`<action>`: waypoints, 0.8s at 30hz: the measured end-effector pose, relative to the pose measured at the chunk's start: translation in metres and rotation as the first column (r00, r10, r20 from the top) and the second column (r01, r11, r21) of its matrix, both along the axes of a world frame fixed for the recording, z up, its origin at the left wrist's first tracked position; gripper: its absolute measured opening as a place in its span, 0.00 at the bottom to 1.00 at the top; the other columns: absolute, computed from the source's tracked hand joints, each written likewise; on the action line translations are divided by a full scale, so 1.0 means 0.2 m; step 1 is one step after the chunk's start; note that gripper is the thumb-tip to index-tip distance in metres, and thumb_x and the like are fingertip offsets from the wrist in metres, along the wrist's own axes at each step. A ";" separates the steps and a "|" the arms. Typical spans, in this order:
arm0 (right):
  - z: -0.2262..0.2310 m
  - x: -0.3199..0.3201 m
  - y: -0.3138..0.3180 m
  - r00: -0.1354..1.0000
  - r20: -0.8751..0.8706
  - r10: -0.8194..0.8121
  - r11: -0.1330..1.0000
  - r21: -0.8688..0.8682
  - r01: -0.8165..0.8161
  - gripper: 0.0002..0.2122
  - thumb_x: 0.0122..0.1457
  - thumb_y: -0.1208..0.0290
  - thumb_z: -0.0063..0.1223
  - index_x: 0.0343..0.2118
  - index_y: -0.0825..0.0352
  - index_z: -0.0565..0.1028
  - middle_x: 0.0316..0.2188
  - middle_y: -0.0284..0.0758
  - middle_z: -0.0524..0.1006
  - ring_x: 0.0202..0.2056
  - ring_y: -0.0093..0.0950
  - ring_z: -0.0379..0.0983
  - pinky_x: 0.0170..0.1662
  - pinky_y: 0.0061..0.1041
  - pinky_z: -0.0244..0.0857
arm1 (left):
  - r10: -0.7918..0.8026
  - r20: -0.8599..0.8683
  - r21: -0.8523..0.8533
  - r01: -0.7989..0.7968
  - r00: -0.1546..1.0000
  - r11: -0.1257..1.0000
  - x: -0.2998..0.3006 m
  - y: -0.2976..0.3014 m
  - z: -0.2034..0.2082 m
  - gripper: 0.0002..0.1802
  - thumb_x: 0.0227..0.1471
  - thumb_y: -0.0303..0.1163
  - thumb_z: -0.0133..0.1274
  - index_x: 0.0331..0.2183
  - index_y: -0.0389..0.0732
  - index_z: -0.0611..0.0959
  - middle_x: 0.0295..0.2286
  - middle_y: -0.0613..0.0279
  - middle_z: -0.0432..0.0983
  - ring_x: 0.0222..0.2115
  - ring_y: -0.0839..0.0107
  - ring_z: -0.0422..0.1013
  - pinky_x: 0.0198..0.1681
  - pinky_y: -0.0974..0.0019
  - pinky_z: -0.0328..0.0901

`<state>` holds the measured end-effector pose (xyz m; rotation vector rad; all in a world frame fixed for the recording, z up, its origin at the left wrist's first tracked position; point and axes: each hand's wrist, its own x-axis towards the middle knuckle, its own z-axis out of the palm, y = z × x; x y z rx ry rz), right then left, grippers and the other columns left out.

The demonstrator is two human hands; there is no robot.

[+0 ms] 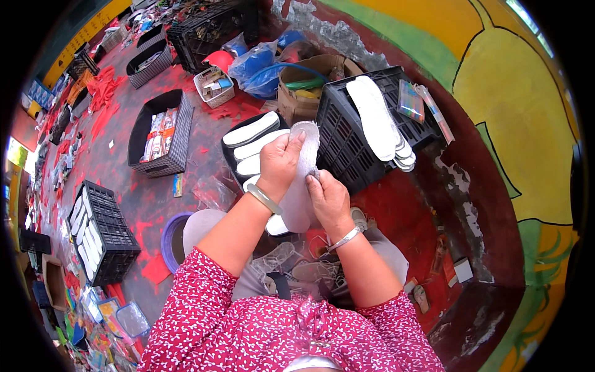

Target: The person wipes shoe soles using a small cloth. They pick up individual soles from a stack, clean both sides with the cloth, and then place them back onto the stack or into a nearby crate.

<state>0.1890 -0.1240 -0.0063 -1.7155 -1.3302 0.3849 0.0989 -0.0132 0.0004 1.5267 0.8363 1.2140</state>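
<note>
A pale grey insole (297,201) is held up in front of me by both hands. My left hand (280,162) is closed on its upper left side, thumb pressed on the face near the top. On the opposite edge, around mid-length, my right hand (330,199) pinches it between thumb and fingers. Behind my left hand, a dark basket (228,155) holds several white insoles (251,131), partly hidden by the hand and the held insole. To the right, a stack of white insoles (372,115) lies on an upturned-looking black crate (347,139).
Packets (411,102) lie on the black crate by the wall (489,204). A cardboard box (299,105) stands behind it. Leftward are a woven basket (173,164) of packages, a black crate (118,239) of white insoles and a purple-rimmed tub (170,242). Shoes (319,271) are below my hands.
</note>
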 end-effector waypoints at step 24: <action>0.00 0.02 -0.02 0.924 -0.347 0.160 0.986 0.011 -0.167 0.09 0.56 0.70 0.50 0.25 0.71 0.68 0.16 0.42 0.67 0.18 0.30 0.62 0.25 0.29 0.59 | -0.215 0.692 -0.389 0.607 0.689 0.693 -0.17 0.19 0.08 0.15 0.57 0.37 0.48 0.40 0.35 0.75 0.32 0.59 0.77 0.30 0.69 0.75 0.35 0.65 0.72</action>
